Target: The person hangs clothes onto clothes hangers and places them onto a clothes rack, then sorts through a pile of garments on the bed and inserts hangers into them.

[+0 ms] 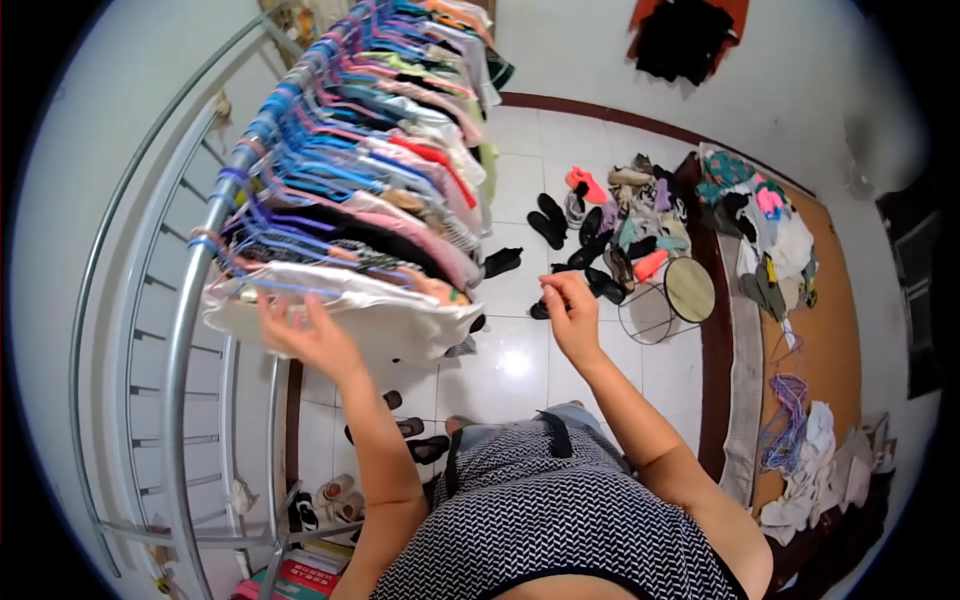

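Observation:
My left hand (308,333) is at the near end of the clothes rail, fingers spread, against the white garment (400,325) that hangs foremost. A pale blue-purple hanger (300,288) shows at that garment's neck, by my fingertips; whether they touch it I cannot tell. My right hand (572,312) is held up over the floor, apart from the clothes, its fingers curled together with nothing visible in them. Behind the white garment many shirts (410,150) hang closely packed on blue, purple and pink hangers.
The metal rail (205,240) runs along the left beside a bed-like frame (150,330). Shoes (590,250) lie on the tiles ahead, near a round stool (690,290). To the right, a board-topped bed (835,290) bears piled clothes (790,240) and loose purple hangers (787,420).

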`<action>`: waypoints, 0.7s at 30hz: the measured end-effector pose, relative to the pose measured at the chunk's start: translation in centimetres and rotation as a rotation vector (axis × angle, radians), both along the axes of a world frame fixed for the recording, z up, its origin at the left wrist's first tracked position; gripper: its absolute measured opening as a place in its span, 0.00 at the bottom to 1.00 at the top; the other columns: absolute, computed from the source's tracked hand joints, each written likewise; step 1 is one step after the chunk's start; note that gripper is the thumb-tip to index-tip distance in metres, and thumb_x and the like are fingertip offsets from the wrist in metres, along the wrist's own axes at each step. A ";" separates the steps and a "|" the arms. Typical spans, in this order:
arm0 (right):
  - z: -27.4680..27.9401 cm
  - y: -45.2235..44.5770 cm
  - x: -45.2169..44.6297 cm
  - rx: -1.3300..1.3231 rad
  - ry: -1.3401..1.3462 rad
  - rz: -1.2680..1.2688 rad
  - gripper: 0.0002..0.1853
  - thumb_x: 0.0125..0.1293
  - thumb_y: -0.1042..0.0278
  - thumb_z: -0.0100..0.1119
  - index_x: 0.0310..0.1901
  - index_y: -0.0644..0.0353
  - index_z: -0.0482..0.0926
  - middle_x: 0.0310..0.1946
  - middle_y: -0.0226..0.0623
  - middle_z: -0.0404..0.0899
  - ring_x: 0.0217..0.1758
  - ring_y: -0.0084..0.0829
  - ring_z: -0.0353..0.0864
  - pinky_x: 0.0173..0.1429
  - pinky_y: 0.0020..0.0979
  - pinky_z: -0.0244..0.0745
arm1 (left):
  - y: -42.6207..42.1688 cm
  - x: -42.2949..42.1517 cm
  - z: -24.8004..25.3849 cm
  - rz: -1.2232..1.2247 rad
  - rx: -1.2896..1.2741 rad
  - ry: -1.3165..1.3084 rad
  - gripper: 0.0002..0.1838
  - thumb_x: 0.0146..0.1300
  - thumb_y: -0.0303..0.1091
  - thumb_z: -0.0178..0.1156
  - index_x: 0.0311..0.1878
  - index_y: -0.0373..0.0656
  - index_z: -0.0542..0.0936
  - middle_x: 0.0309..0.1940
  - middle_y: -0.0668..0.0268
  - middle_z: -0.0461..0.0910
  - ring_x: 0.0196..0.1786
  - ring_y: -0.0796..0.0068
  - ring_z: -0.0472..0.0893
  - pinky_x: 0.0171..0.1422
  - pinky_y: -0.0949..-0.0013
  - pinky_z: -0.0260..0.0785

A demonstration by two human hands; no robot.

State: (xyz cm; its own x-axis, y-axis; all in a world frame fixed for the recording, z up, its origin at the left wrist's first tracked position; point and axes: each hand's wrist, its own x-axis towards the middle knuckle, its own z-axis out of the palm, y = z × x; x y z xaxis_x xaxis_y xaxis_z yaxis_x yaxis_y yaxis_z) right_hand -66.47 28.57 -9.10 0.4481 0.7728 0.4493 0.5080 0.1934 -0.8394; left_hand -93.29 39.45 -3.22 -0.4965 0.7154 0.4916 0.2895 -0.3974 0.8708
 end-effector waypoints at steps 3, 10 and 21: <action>-1.6 -1.8 3.3 -0.013 0.122 0.077 0.06 0.62 0.77 0.53 0.39 0.65 0.78 0.29 0.37 0.75 0.26 0.25 0.76 0.30 0.23 0.70 | -3.2 3.9 1.5 0.259 0.068 0.328 0.29 0.60 0.28 0.58 0.63 0.36 0.60 0.59 0.52 0.58 0.62 0.57 0.59 0.66 0.55 0.52; -1.9 -8.9 13.9 -0.083 0.182 0.080 0.07 0.62 0.75 0.53 0.40 0.64 0.79 0.29 0.35 0.76 0.28 0.26 0.77 0.33 0.24 0.70 | -8.0 21.4 1.7 0.007 0.083 0.431 0.28 0.57 0.25 0.57 0.62 0.37 0.63 0.62 0.52 0.55 0.66 0.55 0.56 0.69 0.54 0.47; -5.7 -28.1 33.8 -0.214 0.421 -0.536 0.09 0.63 0.70 0.54 0.41 0.61 0.80 0.31 0.35 0.81 0.28 0.25 0.80 0.34 0.24 0.74 | -17.2 52.5 -2.0 -0.868 0.048 0.326 0.27 0.56 0.25 0.55 0.61 0.38 0.63 0.63 0.54 0.52 0.63 0.60 0.60 0.63 0.57 0.56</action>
State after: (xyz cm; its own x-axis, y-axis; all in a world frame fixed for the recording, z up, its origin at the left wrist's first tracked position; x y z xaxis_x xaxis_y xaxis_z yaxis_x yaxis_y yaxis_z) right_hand -32.64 0.44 -14.80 0.8932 0.4494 0.0174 0.1111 -0.1830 -0.9768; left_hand -40.76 22.24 -5.21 0.3718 0.7469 0.5513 0.1016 -0.6230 0.7756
